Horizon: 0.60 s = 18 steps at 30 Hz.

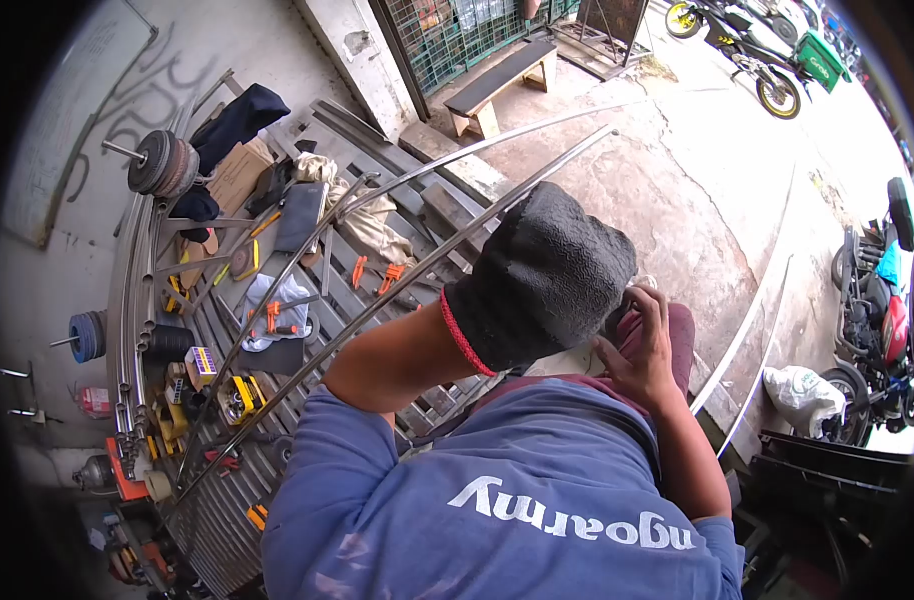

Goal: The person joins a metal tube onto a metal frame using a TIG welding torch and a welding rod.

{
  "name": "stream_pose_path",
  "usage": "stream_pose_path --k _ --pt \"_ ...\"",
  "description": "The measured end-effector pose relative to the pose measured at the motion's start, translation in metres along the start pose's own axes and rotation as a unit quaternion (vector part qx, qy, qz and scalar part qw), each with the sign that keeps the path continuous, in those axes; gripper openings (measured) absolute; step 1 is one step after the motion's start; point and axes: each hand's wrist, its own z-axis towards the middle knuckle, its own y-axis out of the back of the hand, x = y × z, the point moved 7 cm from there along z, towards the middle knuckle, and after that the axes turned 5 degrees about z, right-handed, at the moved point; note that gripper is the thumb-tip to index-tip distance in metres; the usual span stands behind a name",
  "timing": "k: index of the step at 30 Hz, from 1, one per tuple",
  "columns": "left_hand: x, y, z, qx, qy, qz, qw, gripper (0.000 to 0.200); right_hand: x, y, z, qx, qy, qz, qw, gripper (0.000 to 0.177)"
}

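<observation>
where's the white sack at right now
In the head view, the white sack is toward the right edge, a bit below mid-height, right beside the motorbike with the red panel.

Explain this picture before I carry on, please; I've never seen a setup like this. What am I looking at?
There is no machine here, only a person's two hands, seen by one head camera looking forward and down past their shirt. The left hand wears a black glove with a red cuff; the right hand is bare, close beside it. I can't tell whether either grips anything. Long metal tubes slant across the view. Off to the left, a slatted metal surface carries orange clamps, crumpled beige cloth and assorted tools.
</observation>
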Motion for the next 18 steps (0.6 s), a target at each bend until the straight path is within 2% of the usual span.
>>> stream_pose_path --k 2,4,5,6,9,10,11,13,15,17,18 --pt "-0.007 -0.003 0.003 -0.046 -0.020 0.006 0.999 0.026 0.001 0.009 0.001 -0.050 0.008 -0.046 0.998 0.079" --pt "0.002 -0.032 0.036 -0.168 -0.056 -0.044 0.983 0.027 -0.031 0.032 0.030 -0.061 0.025 -0.112 0.992 0.077" --pt "0.002 -0.042 0.038 -0.154 -0.067 -0.048 0.985 0.029 -0.039 0.033 0.030 -0.068 0.024 -0.136 0.988 0.077" --pt "0.002 -0.047 0.043 -0.140 -0.078 -0.052 0.986 0.030 -0.049 0.027 0.033 -0.052 0.071 -0.184 0.979 0.074" --pt "0.013 -0.064 0.064 -0.131 -0.051 -0.020 0.990 0.037 -0.091 0.030 0.026 -0.045 -0.014 -0.090 0.995 0.073" --pt "0.026 -0.070 0.076 -0.068 -0.002 -0.051 0.996 0.055 -0.093 0.040 0.028 -0.089 -0.029 -0.075 0.993 0.076" --pt "0.043 -0.076 0.078 -0.044 0.028 -0.153 0.987 0.074 -0.093 0.050 0.034 -0.133 -0.042 -0.062 0.988 0.078" --pt "0.085 -0.111 0.075 -0.059 0.087 -0.160 0.981 0.088 -0.128 0.071 0.027 -0.188 -0.139 0.005 0.972 0.085" --pt "0.143 -0.170 0.062 -0.034 0.237 -0.182 0.954 0.095 -0.139 0.103 0.025 -0.252 -0.186 0.025 0.949 0.089" --pt "0.200 -0.242 0.046 -0.015 0.352 -0.216 0.911 0.095 -0.129 0.128 0.037 -0.283 -0.179 0.034 0.942 0.083" --pt "0.218 -0.273 0.044 0.037 0.386 -0.196 0.901 0.095 -0.128 0.133 0.042 -0.289 -0.152 -0.005 0.945 0.081"
